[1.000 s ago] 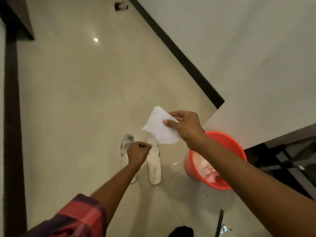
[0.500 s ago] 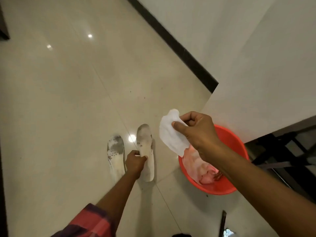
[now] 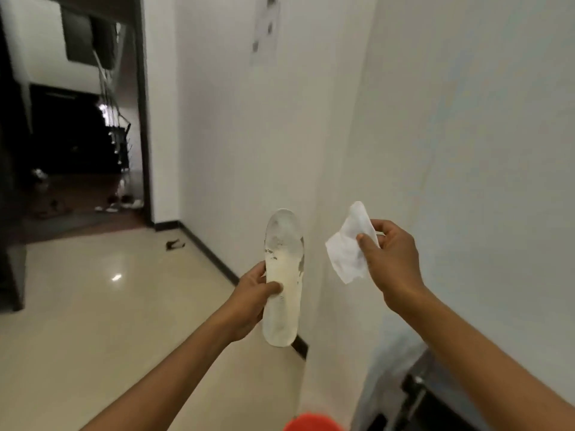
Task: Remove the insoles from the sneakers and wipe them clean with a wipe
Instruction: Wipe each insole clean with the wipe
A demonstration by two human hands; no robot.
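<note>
Gripping a scuffed white insole point(image 3: 284, 259) upright in mid-air by its lower half with the left hand point(image 3: 250, 303), thumb across its face, fingers curled behind. Pinching a crumpled white wipe point(image 3: 347, 255) in the right hand point(image 3: 393, 262), just beside the insole, not touching. Standing before a white wall point(image 3: 466, 119), above a glossy cream floor point(image 3: 93, 306) and a red bucket point(image 3: 311, 425).

No text can be read: the pale sheet point(image 3: 264, 32) stuck high on the wall point(image 3: 224, 135) carries only blurred dark marks, and the few faint marks on the insole point(image 3: 284, 265) are too small to make out
</note>
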